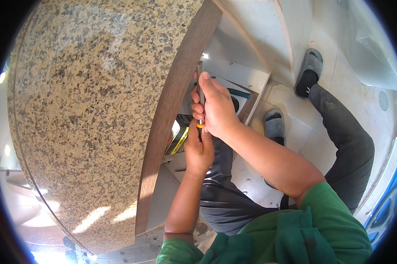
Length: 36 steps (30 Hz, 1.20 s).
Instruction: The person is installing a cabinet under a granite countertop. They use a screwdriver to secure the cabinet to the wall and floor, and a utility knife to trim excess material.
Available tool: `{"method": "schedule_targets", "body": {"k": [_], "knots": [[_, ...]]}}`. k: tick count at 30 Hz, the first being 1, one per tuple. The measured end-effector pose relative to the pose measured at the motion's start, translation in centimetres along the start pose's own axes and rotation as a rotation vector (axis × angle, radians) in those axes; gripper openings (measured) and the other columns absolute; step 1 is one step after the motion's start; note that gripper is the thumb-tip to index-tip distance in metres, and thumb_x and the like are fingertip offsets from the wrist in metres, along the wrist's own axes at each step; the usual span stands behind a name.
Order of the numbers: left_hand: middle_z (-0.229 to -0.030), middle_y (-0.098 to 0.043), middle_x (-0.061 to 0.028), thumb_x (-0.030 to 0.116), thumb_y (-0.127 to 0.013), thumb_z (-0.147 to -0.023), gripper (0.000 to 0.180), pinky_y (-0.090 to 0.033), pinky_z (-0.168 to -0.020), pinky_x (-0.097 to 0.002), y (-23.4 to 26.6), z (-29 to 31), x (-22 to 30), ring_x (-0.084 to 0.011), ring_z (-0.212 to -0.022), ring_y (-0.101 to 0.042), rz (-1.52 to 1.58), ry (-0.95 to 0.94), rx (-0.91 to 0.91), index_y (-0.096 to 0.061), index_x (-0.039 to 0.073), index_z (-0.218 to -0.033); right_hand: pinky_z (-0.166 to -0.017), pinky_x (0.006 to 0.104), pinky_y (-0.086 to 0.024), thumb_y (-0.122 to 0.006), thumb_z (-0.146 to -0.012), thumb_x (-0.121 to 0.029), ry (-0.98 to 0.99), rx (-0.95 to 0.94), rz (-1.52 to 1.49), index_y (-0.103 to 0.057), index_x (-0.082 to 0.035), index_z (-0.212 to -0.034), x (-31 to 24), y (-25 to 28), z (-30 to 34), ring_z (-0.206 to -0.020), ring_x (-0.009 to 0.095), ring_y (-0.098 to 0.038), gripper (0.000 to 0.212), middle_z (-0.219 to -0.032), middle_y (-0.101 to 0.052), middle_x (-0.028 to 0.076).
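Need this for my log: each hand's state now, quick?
Left hand: closed, holding an orange-collared tool.
Right hand: closed around a slim metal piece.

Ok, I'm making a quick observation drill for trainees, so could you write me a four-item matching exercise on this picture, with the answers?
Things:
1. Countertop
2. Slippers
3. Metal tool
4. Shirt

Descriptions:
A. Held by the left hand and the right hand
B. Green
C. Speckled tan and dark
D. Grey

Right pairs: 1-C, 2-D, 3-A, 4-B
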<state>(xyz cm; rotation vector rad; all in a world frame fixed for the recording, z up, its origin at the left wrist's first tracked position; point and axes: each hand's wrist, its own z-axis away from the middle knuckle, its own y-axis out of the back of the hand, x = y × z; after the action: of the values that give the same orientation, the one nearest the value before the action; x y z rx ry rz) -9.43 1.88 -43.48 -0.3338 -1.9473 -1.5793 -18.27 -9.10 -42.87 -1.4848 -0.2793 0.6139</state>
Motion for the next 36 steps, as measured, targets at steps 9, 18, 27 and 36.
{"method": "schedule_targets", "body": {"k": [9, 18, 27, 36], "knots": [[-0.098, -0.068, -0.0236, 0.019, -0.051, -0.104, 0.038, -0.053, -0.075, -0.0408, 0.1, -1.0, 0.2, -0.0386, -0.087, -0.069, 0.000, 0.015, -0.024, -0.048, -0.002, -0.135, -0.050, 0.0247, -0.033, -0.056, -0.100, -0.054, 0.022, 0.023, -0.008, -0.054, -0.014, -0.118, -0.6, 0.0, -0.9, -0.057, 0.010, -0.041, 0.045, -0.076, -0.047, 0.002], [-0.101, -0.068, -0.0218, 0.020, -0.051, -0.104, 0.039, -0.053, -0.074, -0.0392, 0.0, -0.6, 0.0, -0.0332, -0.084, -0.070, -0.002, 0.029, -0.032, -0.048, -0.002, -0.136, -0.050, 0.0247, -0.033, -0.055, -0.100, -0.054, 0.023, 0.012, 0.017, -0.053, -0.011, -0.117, -0.1, 0.3, -0.5, -0.058, 0.011, -0.041, 0.046, -0.077, -0.047, 0.003], [-0.099, -0.068, -0.0235, 0.020, -0.051, -0.104, 0.038, -0.053, -0.075, -0.0392, 0.1, -0.5, 0.1, -0.0353, -0.087, -0.069, 0.046, 0.040, -0.026, -0.049, -0.003, -0.134, -0.049, 0.0246, -0.033, -0.057, -0.099, -0.053, 0.025, 0.020, 0.012, -0.054, -0.012, -0.114, 0.4, 0.4, -0.3, -0.057, 0.011, -0.041, 0.044, -0.077, -0.048, 0.002], [-0.099, -0.068, -0.0220, 0.019, -0.052, -0.104, 0.037, -0.053, -0.075, -0.0379, -0.2, -0.3, -1.3, -0.0337, -0.087, -0.071, 0.070, -0.017, -0.013, -0.049, -0.003, -0.134, -0.048, 0.0251, -0.033, -0.055, -0.101, -0.051, 0.054, 0.057, 0.045, -0.055, -0.011, -0.114, 0.0, -0.2, -0.3, -0.056, 0.011, -0.042, 0.042, -0.075, -0.048, 0.002]]}}
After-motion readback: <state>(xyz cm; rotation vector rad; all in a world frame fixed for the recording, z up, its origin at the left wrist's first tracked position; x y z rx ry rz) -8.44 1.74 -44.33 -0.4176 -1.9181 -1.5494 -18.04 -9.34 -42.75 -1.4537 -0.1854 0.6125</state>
